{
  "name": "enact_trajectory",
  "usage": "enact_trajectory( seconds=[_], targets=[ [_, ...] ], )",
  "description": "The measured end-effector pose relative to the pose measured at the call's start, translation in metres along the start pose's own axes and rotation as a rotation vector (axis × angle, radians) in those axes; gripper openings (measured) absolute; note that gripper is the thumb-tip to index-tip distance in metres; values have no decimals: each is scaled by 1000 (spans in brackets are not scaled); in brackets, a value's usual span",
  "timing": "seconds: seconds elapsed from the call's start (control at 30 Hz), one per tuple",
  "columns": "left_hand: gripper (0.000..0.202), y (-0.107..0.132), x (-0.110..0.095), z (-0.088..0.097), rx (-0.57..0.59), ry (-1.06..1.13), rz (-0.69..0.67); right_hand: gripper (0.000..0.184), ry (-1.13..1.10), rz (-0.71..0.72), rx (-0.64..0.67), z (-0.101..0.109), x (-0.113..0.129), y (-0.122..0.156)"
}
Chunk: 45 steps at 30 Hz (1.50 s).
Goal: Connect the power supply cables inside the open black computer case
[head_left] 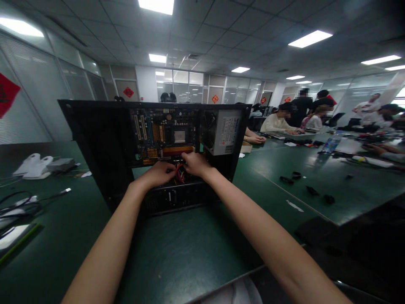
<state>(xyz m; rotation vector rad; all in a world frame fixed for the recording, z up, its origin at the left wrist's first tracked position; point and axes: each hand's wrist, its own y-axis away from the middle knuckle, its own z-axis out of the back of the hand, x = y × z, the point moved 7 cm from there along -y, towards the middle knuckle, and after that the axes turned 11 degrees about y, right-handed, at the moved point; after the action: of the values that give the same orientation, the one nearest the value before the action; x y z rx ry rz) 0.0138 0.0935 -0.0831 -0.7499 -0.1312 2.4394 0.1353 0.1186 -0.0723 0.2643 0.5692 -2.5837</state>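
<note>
Thin red-and-yellow cable bundle point(180, 174): lay low in the open black metal computer case point(196, 195).
Left hand point(160, 173): fingers curled at the bundle; whether they gripped could not be told.
Right hand point(198, 164): fingers bent beside it, grip likewise unclear.
Care: light pulls seemed wisest, sparing the dark printed circuit board point(169, 137) inside the case.

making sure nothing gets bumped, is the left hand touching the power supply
Apart: the head view shows the left hand by the coloured wires, with the power supply higher and farther right, motherboard visible between them.
</note>
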Motion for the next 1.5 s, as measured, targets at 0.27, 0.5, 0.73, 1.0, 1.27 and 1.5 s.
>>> enact_trajectory(
  seconds=[0.27, 0.5, 0.73, 1.0, 1.27, 1.5],
  targets=[
    [29, 0, 1, 7, -64, -18, 12, 26, -31, 101, -7, -3, 6, -4],
    [35, 0, -4, 7, -63, -32, 12, 26, -83, 55, -32, -9, -1, -8],
    [44, 0, 0, 4, -30, -42, 37, 26, -275, -51, -87, -15, -9, -8],
    [46, 0, 2, 1, -2, -28, 59, 27, -379, -159, -74, -22, -20, -10],
    [46, -1, -1, -1, 30, -66, 62, 23, -351, -171, -56, -23, -19, -12],
    [53, -3, 3, -2, 67, -104, 64, 28, -308, -126, -32, -22, -16, -15]
  ],
)
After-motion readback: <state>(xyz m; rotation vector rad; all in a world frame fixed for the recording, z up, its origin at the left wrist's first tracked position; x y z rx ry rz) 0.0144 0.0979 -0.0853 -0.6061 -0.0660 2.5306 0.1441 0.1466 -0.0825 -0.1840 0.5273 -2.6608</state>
